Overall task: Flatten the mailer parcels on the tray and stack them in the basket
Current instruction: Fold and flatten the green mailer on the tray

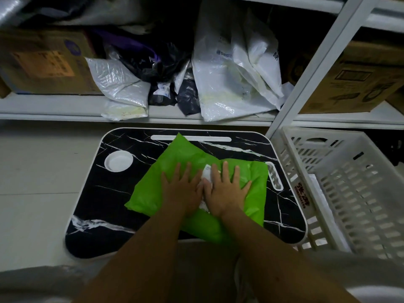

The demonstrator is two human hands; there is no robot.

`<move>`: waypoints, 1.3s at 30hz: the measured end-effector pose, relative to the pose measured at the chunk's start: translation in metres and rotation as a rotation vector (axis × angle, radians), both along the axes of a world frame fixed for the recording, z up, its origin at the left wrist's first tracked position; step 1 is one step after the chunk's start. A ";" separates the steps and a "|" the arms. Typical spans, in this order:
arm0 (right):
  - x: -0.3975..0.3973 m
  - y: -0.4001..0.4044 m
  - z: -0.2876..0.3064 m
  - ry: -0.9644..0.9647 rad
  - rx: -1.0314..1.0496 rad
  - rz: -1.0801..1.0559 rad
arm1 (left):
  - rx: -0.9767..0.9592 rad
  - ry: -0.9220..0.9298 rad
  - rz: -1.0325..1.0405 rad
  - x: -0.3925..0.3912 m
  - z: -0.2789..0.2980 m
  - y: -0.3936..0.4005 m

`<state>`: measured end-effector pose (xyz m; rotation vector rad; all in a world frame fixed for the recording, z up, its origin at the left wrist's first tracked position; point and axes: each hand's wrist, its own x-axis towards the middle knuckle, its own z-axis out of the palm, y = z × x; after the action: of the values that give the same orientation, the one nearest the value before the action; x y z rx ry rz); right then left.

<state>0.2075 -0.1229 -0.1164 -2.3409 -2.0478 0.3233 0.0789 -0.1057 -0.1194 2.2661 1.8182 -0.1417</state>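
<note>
My left grip (pixel 182 191) and right grip (pixel 226 189) lay side by side, fingers spread flat and pinching nothing, both palms pressing down on the green mailer parcel (pixel 172 158). That parcel sat under my grips on the black marble-patterned tray (pixel 91 189), with a white label (pixel 206 171) showing between my two grips. I judged I was in the middle of flattening it: the plastic beyond my fingertips was creased and one corner pointed away from me towards the tray's slot.

To the right of my right grip stood the white slatted basket (pixel 349 184); something pale seemed to lie against its near wall, but I could not tell whether it was a stacked mailer. Ahead of my grips, on the shelf (pixel 65 106), a heap of white and black mailers (pixel 220 84) waited, so most of the work appeared left to do.
</note>
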 end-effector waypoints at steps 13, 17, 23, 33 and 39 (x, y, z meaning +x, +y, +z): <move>0.008 0.029 -0.014 0.104 -0.208 0.035 | -0.145 0.047 0.311 0.013 0.003 0.002; 0.009 0.034 -0.015 0.100 -0.200 0.063 | -0.159 0.177 0.302 0.015 0.008 0.011; 0.019 0.032 -0.002 -0.089 0.070 -0.016 | 0.064 0.239 0.091 0.002 0.015 0.029; 0.037 0.041 -0.007 0.065 -0.239 -0.210 | -0.274 0.034 0.271 -0.002 0.004 0.051; 0.043 0.062 -0.010 0.000 -0.257 -0.111 | -0.267 0.019 0.424 0.000 0.002 0.060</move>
<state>0.2505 -0.0613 -0.1260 -2.5829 -1.9710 0.6166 0.0792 -0.0460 -0.1177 1.6696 2.0991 -0.3089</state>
